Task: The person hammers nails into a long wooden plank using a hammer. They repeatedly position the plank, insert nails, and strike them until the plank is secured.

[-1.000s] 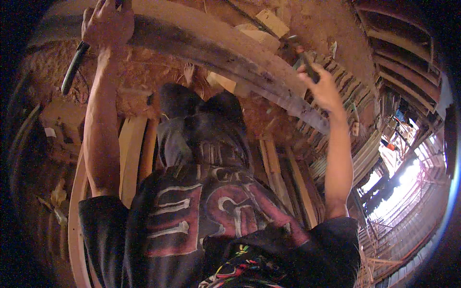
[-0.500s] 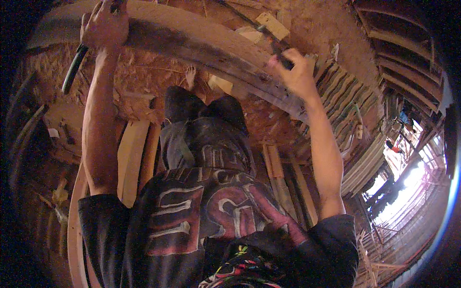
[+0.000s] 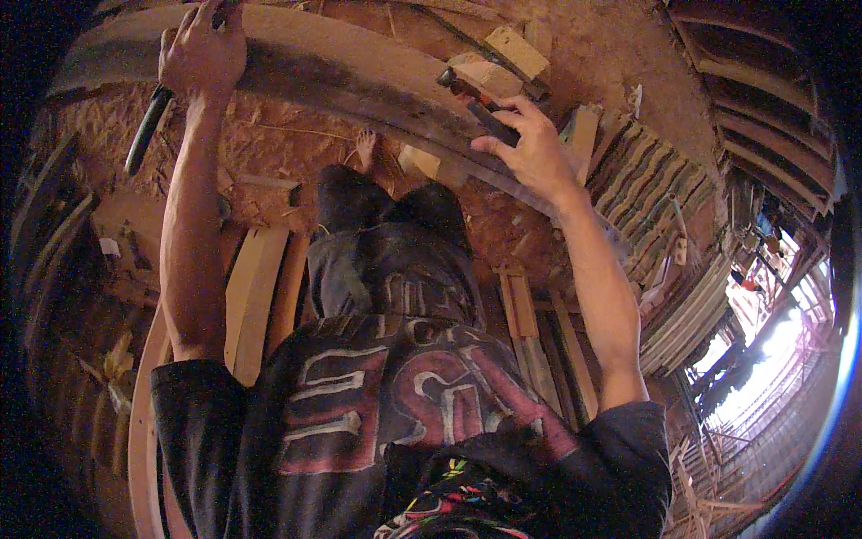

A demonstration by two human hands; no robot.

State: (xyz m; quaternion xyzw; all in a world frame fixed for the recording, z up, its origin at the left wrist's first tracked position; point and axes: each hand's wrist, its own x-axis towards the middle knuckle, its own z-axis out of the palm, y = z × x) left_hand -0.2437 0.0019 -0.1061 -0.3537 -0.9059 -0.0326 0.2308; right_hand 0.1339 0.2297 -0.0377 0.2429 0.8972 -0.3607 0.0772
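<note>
Both hands are closed round handles, as far as I can see from way over here. The right hand [image 3: 532,139] has its fingers and thumb wrapped on a hammer [image 3: 492,121], and the hammer's head points away and to the left. The left hand [image 3: 205,56] makes a fist round a black-handled tool [image 3: 148,133] (its far end is hidden, so I can't tell what kind it is). A long wooden beam [image 3: 359,72] lies across in front of the knees [image 3: 350,198], below both hands. I can't tell if the hammer touches it.

If the hammer swings too far left, it could bang the left fist. If the right grip goes loose, the hammer could slip and drop on the bare foot [image 3: 366,150], which is just on the near side of the beam.

Between the two hands, a long bit of beam gives me room to move. Past its far edge sits a wooden block [image 3: 517,51], near the right hand. On the right is a stack of wavy boards [image 3: 660,184], so a wide swing could bump that arm.
</note>
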